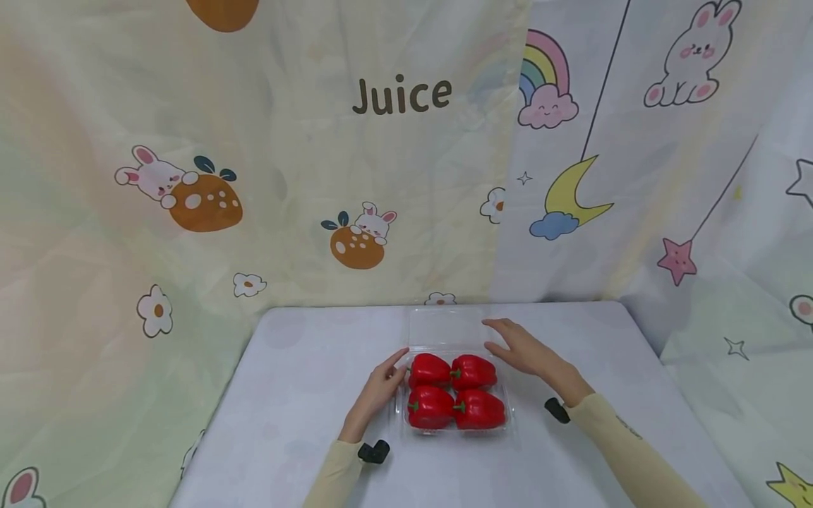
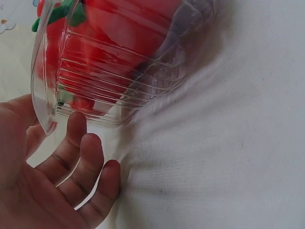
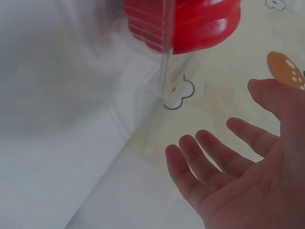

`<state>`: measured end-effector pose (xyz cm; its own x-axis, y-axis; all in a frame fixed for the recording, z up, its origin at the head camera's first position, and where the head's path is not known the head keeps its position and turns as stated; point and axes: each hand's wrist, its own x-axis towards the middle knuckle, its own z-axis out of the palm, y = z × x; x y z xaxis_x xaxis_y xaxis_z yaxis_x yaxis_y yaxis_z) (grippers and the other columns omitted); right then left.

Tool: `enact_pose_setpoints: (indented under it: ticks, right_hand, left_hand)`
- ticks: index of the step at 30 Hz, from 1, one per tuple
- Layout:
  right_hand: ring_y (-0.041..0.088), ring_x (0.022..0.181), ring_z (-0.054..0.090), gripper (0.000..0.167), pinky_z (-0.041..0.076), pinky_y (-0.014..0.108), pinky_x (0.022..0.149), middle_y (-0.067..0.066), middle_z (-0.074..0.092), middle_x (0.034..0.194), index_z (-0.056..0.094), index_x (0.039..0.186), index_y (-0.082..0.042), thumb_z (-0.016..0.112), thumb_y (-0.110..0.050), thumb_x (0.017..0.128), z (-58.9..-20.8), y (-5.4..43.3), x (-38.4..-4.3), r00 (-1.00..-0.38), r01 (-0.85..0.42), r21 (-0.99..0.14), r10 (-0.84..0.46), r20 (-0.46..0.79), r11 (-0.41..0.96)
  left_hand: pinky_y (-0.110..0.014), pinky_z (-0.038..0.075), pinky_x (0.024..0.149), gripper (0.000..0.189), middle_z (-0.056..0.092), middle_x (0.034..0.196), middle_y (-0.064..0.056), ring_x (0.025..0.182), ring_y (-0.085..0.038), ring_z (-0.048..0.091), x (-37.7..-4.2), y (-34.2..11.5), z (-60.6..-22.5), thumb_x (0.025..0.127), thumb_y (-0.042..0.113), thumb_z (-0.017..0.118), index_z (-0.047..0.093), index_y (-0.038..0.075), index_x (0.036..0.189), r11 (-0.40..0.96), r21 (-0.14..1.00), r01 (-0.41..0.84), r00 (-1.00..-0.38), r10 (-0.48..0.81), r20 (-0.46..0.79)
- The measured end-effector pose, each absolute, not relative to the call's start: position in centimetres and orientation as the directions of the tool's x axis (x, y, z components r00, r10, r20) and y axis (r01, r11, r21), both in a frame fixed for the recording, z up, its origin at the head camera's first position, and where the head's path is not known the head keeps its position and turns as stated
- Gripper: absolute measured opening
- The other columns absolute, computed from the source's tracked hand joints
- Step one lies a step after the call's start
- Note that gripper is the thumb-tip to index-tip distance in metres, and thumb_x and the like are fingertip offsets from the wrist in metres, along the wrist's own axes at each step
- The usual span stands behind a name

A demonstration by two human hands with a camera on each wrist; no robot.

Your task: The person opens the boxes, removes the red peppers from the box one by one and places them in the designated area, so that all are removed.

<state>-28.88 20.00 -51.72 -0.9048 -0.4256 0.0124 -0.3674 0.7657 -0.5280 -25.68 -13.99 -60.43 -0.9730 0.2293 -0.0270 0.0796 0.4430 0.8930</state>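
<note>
A clear plastic clamshell container (image 1: 508, 395) on the table has its hinged lid (image 1: 444, 328) folded back, away from me. Several red bell peppers (image 1: 480, 410) with green stems sit inside in two rows. My left hand (image 1: 381, 386) is at the container's left side, fingers loosely bent; in the left wrist view they reach the clear rim (image 2: 42, 90). To the right of the lid, my right hand (image 1: 519, 347) hovers with fingers spread and holds nothing. The right wrist view shows that hand (image 3: 238, 176) apart from the clear plastic (image 3: 164, 62).
A white cloth covers the table (image 1: 305, 381). Behind it hangs a printed curtain (image 1: 286, 176) with rabbits, oranges and the word Juice. Small black devices, one of them a wrist camera (image 1: 373, 451), are worn at both sleeves.
</note>
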Motion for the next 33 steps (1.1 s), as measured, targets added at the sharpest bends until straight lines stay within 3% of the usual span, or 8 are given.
enact_pose_setpoints:
  ticks: [11, 18, 25, 33]
  right_hand:
    - [0.041, 0.137, 0.044, 0.064, 0.046, 0.061, 0.103, 0.020, 0.045, 0.150, 0.043, 0.151, -0.011, 0.068, -0.030, 0.095, -51.2, 19.1, -27.6, -0.887, -0.377, -0.533, -0.462, -0.029, 0.757]
    - [0.040, 0.138, 0.043, 0.066, 0.049, 0.059, 0.101, 0.018, 0.045, 0.151, 0.044, 0.150, -0.016, 0.072, -0.029, 0.092, -51.2, 18.6, -27.1, -0.872, -0.389, -0.517, -0.486, -0.059, 0.762]
    - [0.040, 0.139, 0.042, 0.069, 0.053, 0.056, 0.097, 0.017, 0.045, 0.150, 0.045, 0.150, -0.015, 0.077, -0.019, 0.088, -50.9, 17.9, -26.3, -0.860, -0.374, -0.541, -0.500, -0.101, 0.753]
    - [0.033, 0.133, 0.049, 0.071, 0.057, 0.047, 0.093, 0.012, 0.050, 0.145, 0.047, 0.148, -0.017, 0.080, -0.018, 0.085, -51.7, 17.3, -26.0, -0.829, -0.440, -0.494, -0.551, -0.098, 0.750]
  left_hand:
    - [-0.022, 0.047, 0.058, 0.048, 0.062, 0.083, -0.011, 0.065, -0.014, 0.052, -25.8, -14.0, -60.4, 0.104, 0.028, 0.054, 0.046, 0.024, 0.152, 0.441, 0.894, 0.080, -0.973, 0.227, -0.025]
    - [-0.022, 0.047, 0.059, 0.049, 0.063, 0.084, -0.010, 0.065, -0.013, 0.052, -25.7, -14.1, -60.3, 0.104, 0.029, 0.053, 0.045, 0.024, 0.152, 0.439, 0.894, 0.085, -0.973, 0.231, -0.021]
    - [-0.022, 0.047, 0.058, 0.048, 0.062, 0.083, -0.009, 0.064, -0.012, 0.051, -25.6, -14.0, -60.0, 0.105, 0.028, 0.053, 0.045, 0.023, 0.152, 0.439, 0.894, 0.093, -0.972, 0.234, -0.014]
    - [-0.022, 0.046, 0.057, 0.047, 0.062, 0.082, -0.007, 0.063, -0.010, 0.050, -25.8, -14.0, -60.2, 0.105, 0.027, 0.052, 0.046, 0.023, 0.152, 0.447, 0.890, 0.091, -0.973, 0.231, -0.017]
